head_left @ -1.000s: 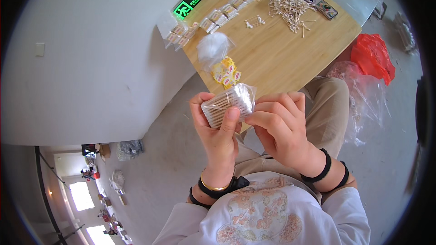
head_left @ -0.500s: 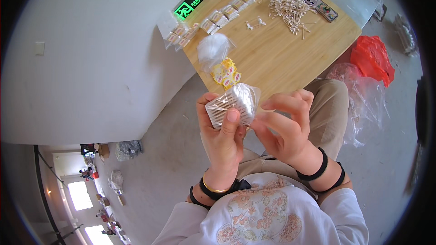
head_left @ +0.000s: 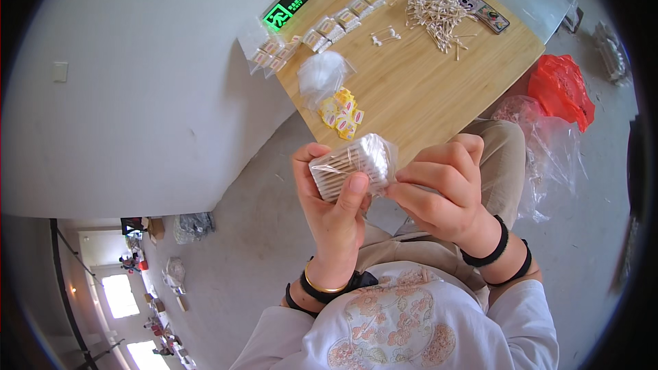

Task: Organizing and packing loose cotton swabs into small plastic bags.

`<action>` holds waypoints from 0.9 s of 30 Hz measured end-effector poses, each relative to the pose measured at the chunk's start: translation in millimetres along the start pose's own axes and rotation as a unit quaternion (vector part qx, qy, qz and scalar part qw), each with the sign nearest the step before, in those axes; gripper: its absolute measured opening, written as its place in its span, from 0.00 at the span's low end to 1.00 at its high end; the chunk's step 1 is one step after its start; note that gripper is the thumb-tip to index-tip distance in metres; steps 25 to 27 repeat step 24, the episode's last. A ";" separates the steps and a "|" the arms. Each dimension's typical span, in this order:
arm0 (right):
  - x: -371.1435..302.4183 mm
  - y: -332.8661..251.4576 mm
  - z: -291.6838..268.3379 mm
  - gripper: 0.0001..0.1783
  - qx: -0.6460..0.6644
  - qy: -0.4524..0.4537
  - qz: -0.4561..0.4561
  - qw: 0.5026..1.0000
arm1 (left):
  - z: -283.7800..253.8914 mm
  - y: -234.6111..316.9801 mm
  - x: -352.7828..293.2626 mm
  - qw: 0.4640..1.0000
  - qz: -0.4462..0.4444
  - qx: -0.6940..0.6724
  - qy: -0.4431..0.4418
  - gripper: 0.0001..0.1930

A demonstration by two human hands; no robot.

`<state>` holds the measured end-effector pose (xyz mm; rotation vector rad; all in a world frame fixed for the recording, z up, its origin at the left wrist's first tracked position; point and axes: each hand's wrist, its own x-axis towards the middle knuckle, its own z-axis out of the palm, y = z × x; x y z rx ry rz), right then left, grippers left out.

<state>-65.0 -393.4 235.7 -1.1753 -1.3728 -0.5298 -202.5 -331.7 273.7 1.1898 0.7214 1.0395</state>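
Up in front of the chest, a clear plastic bag packed with cotton swabs [head_left: 353, 168] sits between both hands, above the lap and short of the wooden table [head_left: 439, 89]. The swabs lie side by side in a tight block, their ends facing the left. The left hand [head_left: 336, 212] cups the bag from below, fingers curled round its far side, thumb pressed flat on the near face. The right hand [head_left: 445, 192] closes on the bag's right end, fingertips bunched and pinching the loose plastic there. On the table, a loose heap of cotton swabs [head_left: 435, 10] lies at the far side, a row of small filled packets [head_left: 336, 26] runs along the left edge, and a clear bag of white cotton [head_left: 322, 77] sits beside a cluster of small yellow packets [head_left: 341, 113]. A red plastic bag [head_left: 561, 89] lies on the floor to the right.
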 end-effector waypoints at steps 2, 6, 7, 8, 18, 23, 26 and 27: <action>-4.0 0.5 3.1 0.17 -0.009 0.017 -0.014 1.000 | 4.9 -0.9 -1.6 1.000 -0.012 -0.012 0.010 0.28; -7.3 -2.2 6.3 0.15 -0.012 0.032 -0.015 0.999 | 4.3 -1.8 -2.9 0.999 -0.030 -0.027 0.016 0.28; -7.6 -3.9 6.7 0.15 -0.003 0.023 0.000 1.000 | 5.0 -1.9 -2.4 0.999 -0.030 -0.027 0.016 0.28; -6.8 -6.1 6.2 0.15 -0.003 0.023 0.000 1.000 | 6.4 -2.3 -1.5 0.999 -0.010 -0.022 0.025 0.28; -1.8 -23.8 3.8 0.08 0.354 0.007 0.369 0.859 | -4.4 -9.3 3.3 0.992 0.117 0.052 0.018 0.31; 7.6 -18.8 -7.5 0.09 0.223 -0.051 0.282 0.932 | -14.3 -15.2 5.2 0.966 0.214 0.144 0.026 0.30; 7.8 -18.7 -8.1 0.09 0.207 -0.059 0.274 0.937 | -18.7 -14.4 3.5 0.959 0.229 0.169 0.011 0.30; 7.8 -18.7 -8.1 0.09 0.207 -0.059 0.274 0.937 | -18.7 -14.4 3.5 0.959 0.229 0.169 0.011 0.30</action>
